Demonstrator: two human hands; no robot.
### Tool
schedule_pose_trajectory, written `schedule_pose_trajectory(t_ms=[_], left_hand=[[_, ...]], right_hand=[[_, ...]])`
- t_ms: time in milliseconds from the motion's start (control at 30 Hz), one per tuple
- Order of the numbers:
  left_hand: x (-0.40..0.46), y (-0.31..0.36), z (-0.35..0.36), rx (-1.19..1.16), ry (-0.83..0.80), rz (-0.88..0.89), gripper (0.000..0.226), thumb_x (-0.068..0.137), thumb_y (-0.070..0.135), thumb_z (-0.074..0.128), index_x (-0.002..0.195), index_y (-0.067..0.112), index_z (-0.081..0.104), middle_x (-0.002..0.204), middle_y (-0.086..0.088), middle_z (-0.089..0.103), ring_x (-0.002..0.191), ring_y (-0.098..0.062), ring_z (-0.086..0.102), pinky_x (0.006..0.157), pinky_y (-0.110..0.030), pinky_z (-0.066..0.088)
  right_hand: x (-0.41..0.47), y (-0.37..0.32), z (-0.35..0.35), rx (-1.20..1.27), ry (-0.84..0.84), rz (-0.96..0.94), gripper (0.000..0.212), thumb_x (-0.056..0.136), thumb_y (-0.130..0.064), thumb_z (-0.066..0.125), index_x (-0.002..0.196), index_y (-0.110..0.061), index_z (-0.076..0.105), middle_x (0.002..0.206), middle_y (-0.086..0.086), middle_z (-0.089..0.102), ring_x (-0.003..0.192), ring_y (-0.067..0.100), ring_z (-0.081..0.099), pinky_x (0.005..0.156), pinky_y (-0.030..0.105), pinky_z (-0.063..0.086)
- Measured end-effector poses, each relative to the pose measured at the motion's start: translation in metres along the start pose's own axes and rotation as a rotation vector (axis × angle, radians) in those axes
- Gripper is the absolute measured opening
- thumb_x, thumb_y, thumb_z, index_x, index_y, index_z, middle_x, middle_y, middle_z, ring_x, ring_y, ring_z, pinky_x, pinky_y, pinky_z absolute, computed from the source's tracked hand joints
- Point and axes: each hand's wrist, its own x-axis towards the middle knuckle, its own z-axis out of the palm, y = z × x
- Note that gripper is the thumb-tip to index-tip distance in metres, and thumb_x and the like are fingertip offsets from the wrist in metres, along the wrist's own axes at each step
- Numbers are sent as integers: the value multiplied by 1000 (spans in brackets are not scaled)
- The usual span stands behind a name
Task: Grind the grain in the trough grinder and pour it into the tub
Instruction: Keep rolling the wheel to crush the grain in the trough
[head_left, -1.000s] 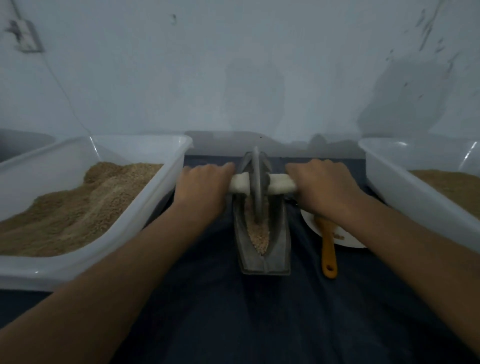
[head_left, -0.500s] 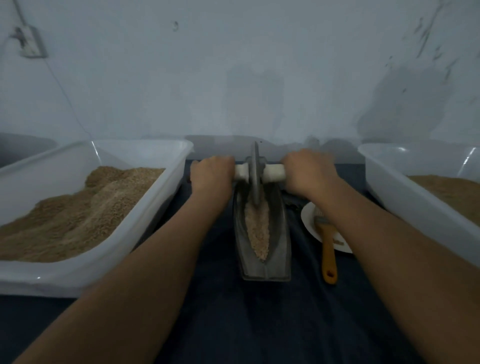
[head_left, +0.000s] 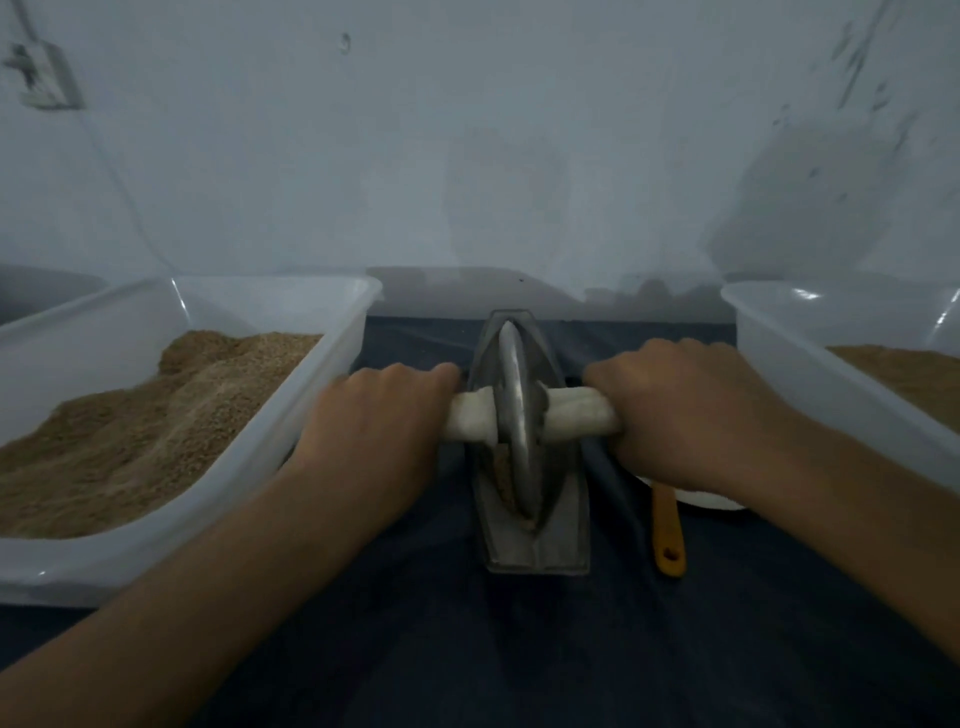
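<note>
A grey boat-shaped trough grinder (head_left: 563, 530) lies lengthwise on the dark cloth in front of me. Its metal wheel (head_left: 515, 415) stands upright in the groove near the front half, on a pale axle handle (head_left: 576, 413). My left hand (head_left: 376, 434) is shut on the handle's left end and my right hand (head_left: 685, 415) on its right end. A little tan grain (head_left: 503, 475) shows in the groove beside the wheel. A clear tub (head_left: 332, 358) heaped with tan grain stands at the left.
A second clear tub (head_left: 810, 358) with grain stands at the right. A yellow-handled brush (head_left: 667, 530) lies right of the trough, its head on a white plate (head_left: 711, 501) partly under my right wrist. A pale wall rises just behind the table.
Both hands have pulled the wheel back towards me along the trough, from the far end to the near half. It now covers most of the grain.
</note>
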Motion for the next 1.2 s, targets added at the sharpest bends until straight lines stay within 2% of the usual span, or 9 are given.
schedule_pose_trajectory(t_ms=[133, 300, 433, 533, 667, 800, 900, 1033, 1200], left_hand=[[50, -1, 28, -9, -60, -124, 22, 92, 18, 65, 111, 22, 54, 106, -6, 66, 96, -31, 66, 75, -40, 51], [103, 3, 43, 51, 14, -159, 16, 96, 23, 66, 111, 18, 60, 104, -8, 70, 94, -30, 69, 70, -35, 43], [75, 5, 38, 29, 89, -122, 21, 95, 25, 66, 110, 21, 52, 102, -5, 69, 94, -30, 68, 75, -36, 42], [26, 5, 25, -21, 91, -55, 32, 89, 25, 70, 110, 27, 47, 102, 2, 67, 93, -24, 66, 77, -37, 45], [-12, -4, 7, -112, 54, 27, 38, 86, 29, 73, 112, 35, 46, 99, 6, 67, 85, -18, 66, 65, -31, 36], [6, -1, 17, -49, 0, -40, 37, 89, 24, 70, 98, 31, 35, 99, 1, 66, 88, -24, 66, 67, -34, 39], [51, 6, 32, 37, 12, -140, 22, 94, 20, 65, 101, 24, 44, 104, -4, 67, 95, -29, 67, 72, -35, 36], [92, 8, 41, 26, 60, -210, 7, 96, 23, 65, 101, 22, 59, 102, -6, 72, 94, -29, 69, 73, -34, 36], [54, 1, 41, -39, 87, -138, 18, 94, 20, 64, 101, 24, 48, 100, -1, 69, 90, -26, 67, 68, -34, 37]], right_hand=[[50, -2, 22, 7, -93, 86, 17, 80, -38, 71, 93, -29, 64, 69, -8, 41, 64, 16, 43, 58, 29, 32], [100, 11, 38, 150, -152, 183, 21, 82, -37, 69, 97, -22, 70, 76, -2, 57, 62, 14, 50, 55, 27, 36], [76, 7, 33, 95, -131, 112, 20, 84, -40, 70, 95, -25, 63, 89, -3, 63, 73, 17, 53, 62, 31, 41], [35, 3, 18, 109, -23, -3, 25, 82, -43, 69, 86, -35, 46, 76, -9, 46, 70, 19, 46, 60, 32, 31], [2, 7, -1, 13, 138, -184, 22, 64, -43, 69, 68, -34, 49, 56, -14, 32, 48, 4, 23, 48, 22, 11], [26, 4, 5, 52, -89, -82, 23, 69, -40, 67, 66, -33, 46, 64, -11, 44, 54, 8, 36, 49, 25, 19], [65, 7, 23, 102, -188, 25, 20, 75, -39, 69, 71, -30, 51, 72, -7, 54, 60, 11, 47, 53, 27, 35], [97, 16, 36, 131, -202, 92, 16, 76, -35, 69, 87, -24, 66, 76, -4, 62, 66, 16, 58, 56, 28, 44], [76, 7, 26, 32, -120, -13, 17, 76, -36, 71, 80, -27, 58, 73, -5, 57, 63, 15, 54, 51, 26, 35]])
